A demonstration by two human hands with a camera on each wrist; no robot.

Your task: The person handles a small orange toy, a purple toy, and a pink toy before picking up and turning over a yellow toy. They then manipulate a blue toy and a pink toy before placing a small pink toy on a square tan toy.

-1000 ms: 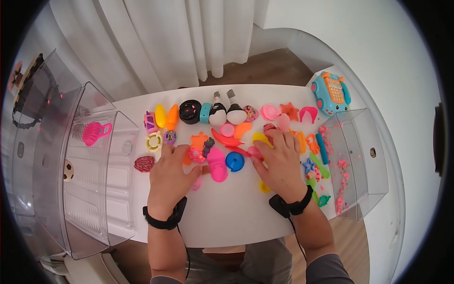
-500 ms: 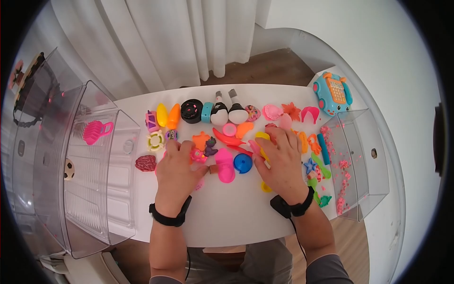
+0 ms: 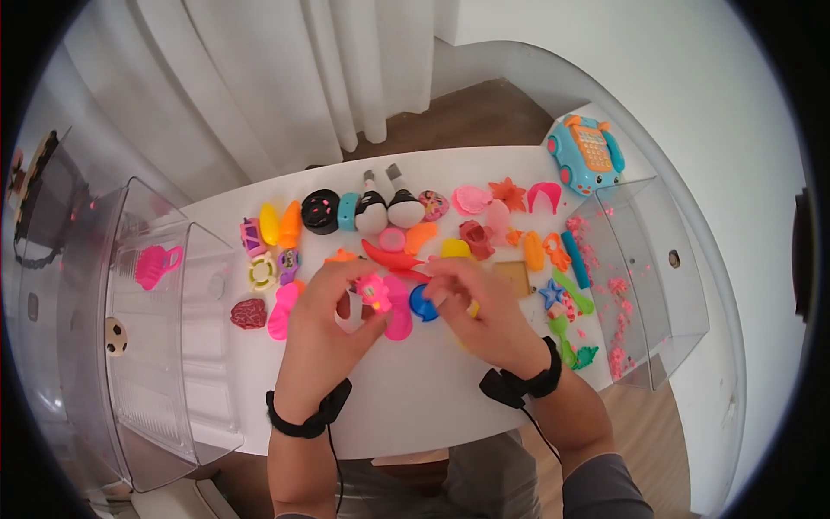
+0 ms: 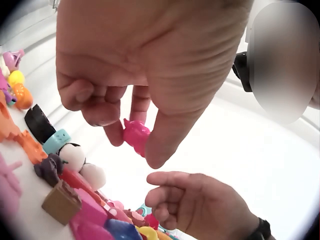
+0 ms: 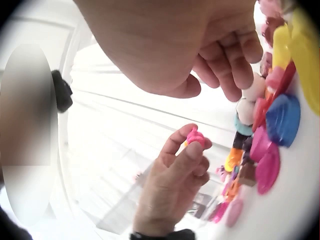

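Thumb and fingers of my left hand (image 3: 324, 337) pinch a small bright-pink toy figure (image 3: 373, 292), raised over the toys in the left wrist view. Facing it is my right hand (image 3: 494, 318), fingers loosely bent and nothing held, as the right wrist view shows. Between and below the hands lie a blue round toy (image 3: 422, 304) and a pink slipper-shaped toy (image 3: 399, 322). A brown block (image 4: 62, 201) and a dark grey small figure (image 4: 50, 169) show under the left hand. Beyond the right hand lies a yellow piece (image 3: 455, 248).
Many toys line the table (image 3: 415, 415), including red peppers (image 3: 389, 257) and a black wheel-like toy (image 3: 320, 212). Clear plastic bins stand at the left (image 3: 212, 381) and right (image 3: 683, 303). A toy phone (image 3: 590, 156) sits at the back right corner.
My left hand has taken hold of the pink figure and lifted it. The right hand has come off the yellow piece and moved left towards it. The head view has shifted slightly.
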